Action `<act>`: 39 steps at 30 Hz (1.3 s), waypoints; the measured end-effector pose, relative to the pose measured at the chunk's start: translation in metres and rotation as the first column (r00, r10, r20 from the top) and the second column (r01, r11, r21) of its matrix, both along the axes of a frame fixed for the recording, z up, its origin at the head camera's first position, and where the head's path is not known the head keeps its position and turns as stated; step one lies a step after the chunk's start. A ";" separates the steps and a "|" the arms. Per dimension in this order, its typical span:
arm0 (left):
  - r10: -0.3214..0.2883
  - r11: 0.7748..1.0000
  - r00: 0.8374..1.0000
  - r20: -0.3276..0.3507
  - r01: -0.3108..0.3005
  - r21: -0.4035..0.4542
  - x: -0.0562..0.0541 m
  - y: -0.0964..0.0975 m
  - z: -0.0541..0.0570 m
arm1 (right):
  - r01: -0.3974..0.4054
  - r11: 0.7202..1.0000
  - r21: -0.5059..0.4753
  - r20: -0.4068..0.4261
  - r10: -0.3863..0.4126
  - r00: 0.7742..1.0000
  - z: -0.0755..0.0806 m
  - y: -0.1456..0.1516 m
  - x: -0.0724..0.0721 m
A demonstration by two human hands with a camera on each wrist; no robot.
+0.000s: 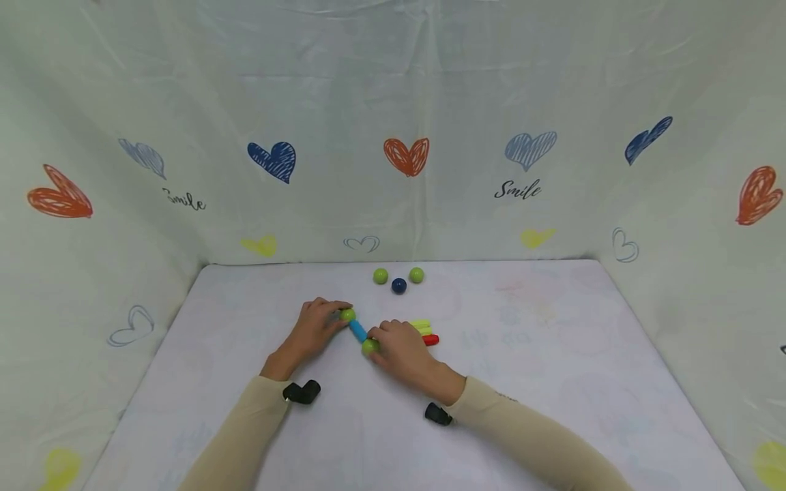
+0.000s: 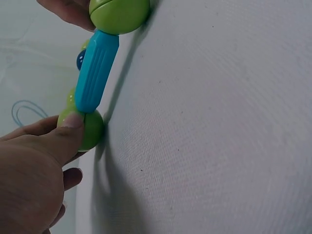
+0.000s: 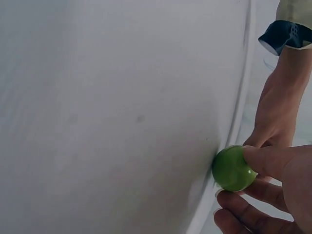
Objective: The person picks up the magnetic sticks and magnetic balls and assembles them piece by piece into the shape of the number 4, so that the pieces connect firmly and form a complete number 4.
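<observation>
The left hand (image 1: 316,329) pinched a green ball (image 1: 347,314) stuck on the far end of a blue stick (image 1: 357,331). The right hand (image 1: 399,348) pinched another green ball (image 1: 370,346) on the near end of that stick. The stick lay on the white table (image 1: 552,382), in the middle, between the two hands. Yellow sticks (image 1: 421,325) and a red stick (image 1: 431,339) lay just beside the right hand. Farther back sat two more green balls (image 1: 381,275) and a dark blue ball (image 1: 399,286).
</observation>
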State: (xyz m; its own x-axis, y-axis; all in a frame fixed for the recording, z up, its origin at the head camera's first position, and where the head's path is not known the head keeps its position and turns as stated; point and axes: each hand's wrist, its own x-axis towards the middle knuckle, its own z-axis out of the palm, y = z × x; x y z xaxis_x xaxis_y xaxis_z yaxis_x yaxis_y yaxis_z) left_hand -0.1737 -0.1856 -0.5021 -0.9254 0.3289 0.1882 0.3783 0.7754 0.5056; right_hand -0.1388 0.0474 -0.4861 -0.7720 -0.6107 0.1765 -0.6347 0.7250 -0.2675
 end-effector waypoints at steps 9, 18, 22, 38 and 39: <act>-0.001 1.000 1.000 0.029 0.002 -0.010 -0.001 0.003 0.001 | 0.020 1.000 -0.002 0.042 -0.019 0.999 -0.002 -0.016 0.005; 0.075 0.997 0.991 -0.112 -0.079 -0.027 0.011 0.009 -0.003 | 0.059 0.997 -0.043 0.042 -0.057 0.997 0.000 -0.026 0.009; 0.087 0.996 0.988 -0.128 -0.089 -0.014 0.027 0.010 -0.004 | 0.046 0.998 -0.054 0.052 -0.043 0.998 0.001 -0.027 0.009; 0.063 0.985 0.995 -0.077 -0.075 -0.155 0.067 0.027 0.009 | 0.181 0.967 -0.179 0.062 -0.173 0.983 0.008 0.028 -0.014; 0.067 0.985 0.995 -0.074 -0.078 -0.154 0.068 0.028 0.009 | 0.200 0.964 -0.175 0.068 -0.191 0.979 0.007 0.033 -0.017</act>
